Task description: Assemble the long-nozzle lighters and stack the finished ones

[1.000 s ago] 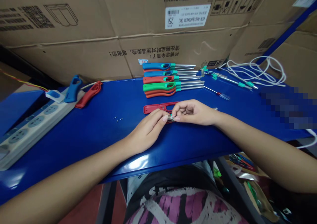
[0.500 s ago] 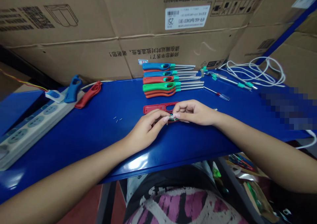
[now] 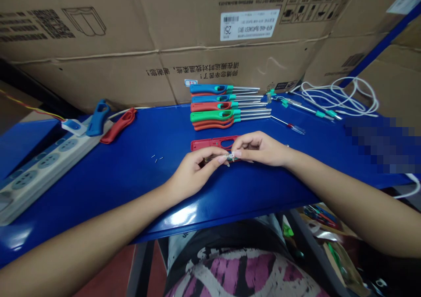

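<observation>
Both hands meet over the table around a small clear and greenish lighter part (image 3: 231, 157). My left hand (image 3: 202, 163) pinches its left side between thumb and fingers. From the right, my right hand (image 3: 259, 150) is closed on the same part with thumb and fingertips. Much of the part is hidden by the fingers. Just behind them lies an open red lighter shell half (image 3: 207, 144), its right end covered by my right hand. Farther back, several finished-looking lighters, such as a green lighter (image 3: 210, 115), lie in a row with their metal tubes pointing right.
A screwdriver (image 3: 294, 128) lies right of the lighters, near loose metal tubes (image 3: 304, 105) and a coiled white cable (image 3: 355, 97). Tiny metal pins (image 3: 159, 158) are at left. Blue (image 3: 98, 117) and red shells (image 3: 119, 126) rest by a power strip (image 3: 49, 161). Cardboard boxes (image 3: 184, 25) stand behind.
The fingers have shifted slightly around the lighter part, and a little more of it shows between them. The view has moved only a touch.
</observation>
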Available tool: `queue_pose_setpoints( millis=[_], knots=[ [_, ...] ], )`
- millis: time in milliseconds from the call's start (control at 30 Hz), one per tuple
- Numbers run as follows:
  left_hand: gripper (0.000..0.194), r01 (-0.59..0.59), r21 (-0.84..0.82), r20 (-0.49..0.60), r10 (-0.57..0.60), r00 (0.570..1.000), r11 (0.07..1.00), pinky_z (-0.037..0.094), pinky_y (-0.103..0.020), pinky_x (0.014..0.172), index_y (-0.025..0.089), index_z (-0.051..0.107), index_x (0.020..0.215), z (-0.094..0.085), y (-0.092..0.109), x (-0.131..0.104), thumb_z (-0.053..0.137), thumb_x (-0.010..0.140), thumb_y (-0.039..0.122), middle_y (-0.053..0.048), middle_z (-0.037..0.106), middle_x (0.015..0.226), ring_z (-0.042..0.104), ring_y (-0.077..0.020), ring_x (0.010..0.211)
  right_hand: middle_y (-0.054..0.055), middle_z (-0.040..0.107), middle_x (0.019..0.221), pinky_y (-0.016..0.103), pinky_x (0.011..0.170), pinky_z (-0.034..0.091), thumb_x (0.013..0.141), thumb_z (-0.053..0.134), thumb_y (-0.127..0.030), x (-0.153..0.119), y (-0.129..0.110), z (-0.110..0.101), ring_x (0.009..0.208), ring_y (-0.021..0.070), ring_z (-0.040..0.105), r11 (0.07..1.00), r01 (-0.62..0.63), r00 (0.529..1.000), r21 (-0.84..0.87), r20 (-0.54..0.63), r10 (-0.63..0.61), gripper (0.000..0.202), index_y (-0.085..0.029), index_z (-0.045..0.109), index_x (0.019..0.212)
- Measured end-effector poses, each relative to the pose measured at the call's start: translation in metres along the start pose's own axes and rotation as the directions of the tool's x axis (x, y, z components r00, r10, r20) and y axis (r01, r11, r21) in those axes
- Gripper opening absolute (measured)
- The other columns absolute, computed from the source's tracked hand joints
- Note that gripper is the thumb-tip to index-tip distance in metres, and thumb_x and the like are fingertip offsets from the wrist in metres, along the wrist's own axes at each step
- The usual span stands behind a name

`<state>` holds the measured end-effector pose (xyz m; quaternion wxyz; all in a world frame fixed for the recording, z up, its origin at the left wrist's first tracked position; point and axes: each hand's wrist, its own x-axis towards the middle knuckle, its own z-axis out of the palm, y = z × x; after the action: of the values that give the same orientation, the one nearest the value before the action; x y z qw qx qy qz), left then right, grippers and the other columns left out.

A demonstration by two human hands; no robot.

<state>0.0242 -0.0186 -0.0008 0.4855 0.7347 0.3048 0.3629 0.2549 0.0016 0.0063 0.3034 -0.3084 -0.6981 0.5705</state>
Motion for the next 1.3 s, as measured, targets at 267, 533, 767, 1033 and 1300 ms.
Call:
queue_pose_setpoints(
  millis=[267,533,767,1033,1300],
  knots=[
    [0.018,-0.107,0.151,-0.080,0.120,0.990,0.983,0.058,-0.033,0.090,0.021,0.079,0.103,-0.001,0.007,-0.004,0.071,0.090,0.029,-0.006,0.079,0.104,0.074,-0.0206,0.093,-0.001,0.064,0.068,0.021,0.047,0.036,0.084,0.074,-0.038,-0.002,0.001,-0.001,0.050,0.0058,0.046,1.000,0.015,1.000,0.009,-0.009,-0.015,0.025,-0.013,0.071,0.085],
    [0.025,-0.030,0.029,-0.130,0.033,0.991,0.999,0.061,-0.030,0.085,0.018,0.076,0.108,0.002,0.007,-0.006,0.077,0.085,0.028,-0.006,0.079,0.104,0.076,-0.0207,0.092,-0.001,0.066,0.069,0.022,0.052,0.038,0.082,0.076,-0.038,-0.001,0.001,0.001,0.054,0.0069,0.048,0.999,0.049,0.998,-0.007,-0.038,-0.049,0.025,-0.014,0.072,0.083],
    [0.031,0.065,-0.216,-0.095,-0.087,0.992,0.974,0.062,-0.032,0.084,0.015,0.069,0.109,0.008,0.004,-0.006,0.078,0.083,0.029,-0.008,0.080,0.097,0.077,-0.0211,0.089,0.000,0.066,0.067,0.022,0.049,0.037,0.082,0.076,-0.041,-0.001,0.001,0.001,0.052,0.0068,0.046,0.999,0.052,0.998,0.004,-0.028,-0.052,0.028,-0.014,0.071,0.082],
    [0.033,0.112,-0.304,-0.054,-0.134,0.989,0.946,0.059,-0.026,0.074,0.016,0.065,0.113,0.009,0.003,-0.004,0.077,0.084,0.027,-0.005,0.079,0.089,0.075,-0.0172,0.081,0.000,0.067,0.068,0.021,0.048,0.037,0.085,0.075,-0.037,-0.001,0.003,0.002,0.051,0.0060,0.047,0.995,0.082,0.997,0.051,-0.014,-0.081,0.024,-0.014,0.070,0.083],
    [0.034,0.115,-0.340,-0.043,-0.138,0.989,0.934,0.058,-0.026,0.075,0.016,0.065,0.114,0.010,0.003,-0.002,0.077,0.085,0.028,-0.005,0.079,0.088,0.073,-0.0160,0.080,-0.001,0.064,0.065,0.020,0.047,0.036,0.085,0.074,-0.040,0.000,0.007,0.001,0.051,0.0062,0.046,0.995,0.055,0.998,0.082,-0.016,-0.054,0.027,-0.014,0.070,0.084]
  ],
)
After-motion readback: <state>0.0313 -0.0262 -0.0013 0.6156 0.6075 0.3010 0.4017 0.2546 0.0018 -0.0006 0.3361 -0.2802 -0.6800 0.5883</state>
